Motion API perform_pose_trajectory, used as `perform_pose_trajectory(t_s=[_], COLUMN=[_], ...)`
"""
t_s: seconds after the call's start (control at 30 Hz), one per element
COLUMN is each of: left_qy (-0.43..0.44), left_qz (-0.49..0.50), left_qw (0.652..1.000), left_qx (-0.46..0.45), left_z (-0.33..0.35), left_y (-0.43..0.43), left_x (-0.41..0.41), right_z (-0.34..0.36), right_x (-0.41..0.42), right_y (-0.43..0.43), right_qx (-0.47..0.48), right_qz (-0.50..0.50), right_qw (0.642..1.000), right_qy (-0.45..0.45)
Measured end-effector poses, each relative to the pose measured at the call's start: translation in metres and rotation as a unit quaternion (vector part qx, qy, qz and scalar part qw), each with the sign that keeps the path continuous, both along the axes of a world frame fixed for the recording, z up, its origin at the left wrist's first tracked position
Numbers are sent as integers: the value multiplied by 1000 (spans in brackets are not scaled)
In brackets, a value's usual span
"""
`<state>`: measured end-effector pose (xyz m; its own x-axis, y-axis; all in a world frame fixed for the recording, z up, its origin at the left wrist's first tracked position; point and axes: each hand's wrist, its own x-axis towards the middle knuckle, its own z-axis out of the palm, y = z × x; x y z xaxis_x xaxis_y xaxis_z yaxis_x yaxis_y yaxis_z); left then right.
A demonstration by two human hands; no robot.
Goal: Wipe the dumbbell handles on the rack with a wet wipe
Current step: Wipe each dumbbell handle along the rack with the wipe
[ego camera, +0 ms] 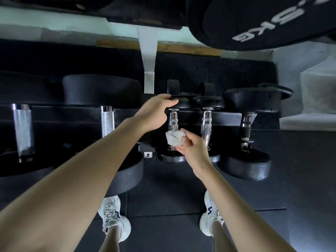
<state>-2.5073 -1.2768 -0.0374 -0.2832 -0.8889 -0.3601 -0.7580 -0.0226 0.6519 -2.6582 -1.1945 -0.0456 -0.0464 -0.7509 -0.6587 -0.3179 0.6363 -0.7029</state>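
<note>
The right hand [192, 151] pinches a bunched white wipe [173, 138] against the chrome handle [173, 120] of a small dumbbell [171, 158]. The left hand [154, 113] lies on that dumbbell's far head [182, 104]. Just right of it sits a second small dumbbell [206, 124], then a larger dumbbell [245, 131].

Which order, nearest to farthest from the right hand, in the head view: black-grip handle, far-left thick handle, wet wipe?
1. wet wipe, pinched in the right hand.
2. black-grip handle, to its right.
3. far-left thick handle, at the rack's left end.
</note>
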Motion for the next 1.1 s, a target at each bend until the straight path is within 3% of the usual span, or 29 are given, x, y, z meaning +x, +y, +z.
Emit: perform_pose_trajectory(t_s=[0.17, 0.4, 0.67, 0.87, 1.1], left_qy=[32, -20, -35, 18, 20], left_qz=[87, 237, 229, 296, 328], left_qw=[990, 967, 970, 954, 943], left_qx=[-108, -88, -76, -47, -52], left_z=[58, 101, 66, 40, 36], left_y=[44, 94, 47, 25, 15], left_x=[50, 162, 200, 187, 191], right_z=[41, 77, 39, -1, -24], right_x=[36, 110, 170, 204, 202], right_y=[5, 23, -4, -31, 17], right_qx=[-11, -33, -65, -107, -66], right_qz=[31, 9, -57, -36, -67], right_qw=[999, 998, 989, 985, 985], right_qy=[39, 54, 122, 134, 141])
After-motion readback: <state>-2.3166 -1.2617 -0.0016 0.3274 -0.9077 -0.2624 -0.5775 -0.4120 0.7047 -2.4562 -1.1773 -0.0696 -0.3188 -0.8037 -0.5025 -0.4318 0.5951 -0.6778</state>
